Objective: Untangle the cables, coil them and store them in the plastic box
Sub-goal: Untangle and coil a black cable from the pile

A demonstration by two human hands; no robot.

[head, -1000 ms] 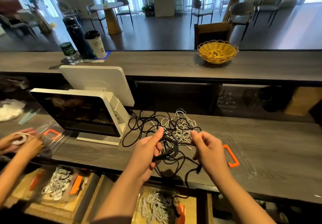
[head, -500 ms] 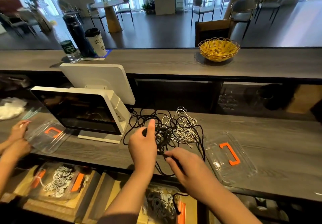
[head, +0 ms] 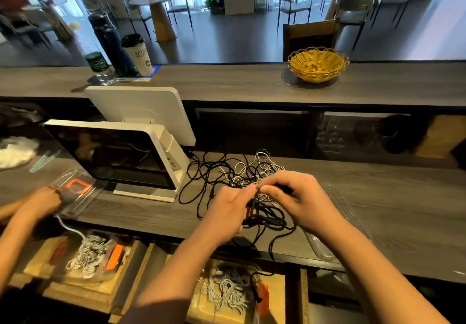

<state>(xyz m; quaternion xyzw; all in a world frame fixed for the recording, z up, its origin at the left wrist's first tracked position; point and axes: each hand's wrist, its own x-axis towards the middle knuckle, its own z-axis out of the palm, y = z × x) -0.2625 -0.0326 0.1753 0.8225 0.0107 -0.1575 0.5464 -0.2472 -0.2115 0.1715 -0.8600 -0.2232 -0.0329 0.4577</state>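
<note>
A tangle of black and white cables lies on the grey wooden counter in front of me. My left hand grips a bundle of black cable loops at the near side of the tangle. My right hand pinches a black cable strand just above that bundle, fingertips meeting my left thumb. One black strand hangs over the counter's front edge. Below the edge, a clear plastic box with an orange latch holds several coiled cables. The box's clear lid lies under my right forearm.
A white point-of-sale terminal stands left of the tangle. Another person's hands work at the far left by a clear lid with an orange handle; a second box of white coils sits below. Bottles, a cup and a yellow basket stand on the upper ledge.
My right hand rose from the counter's near edge to the tangle and met my left hand. My left hand shifted right with the black loops. The other person's hands moved onto their lid.
</note>
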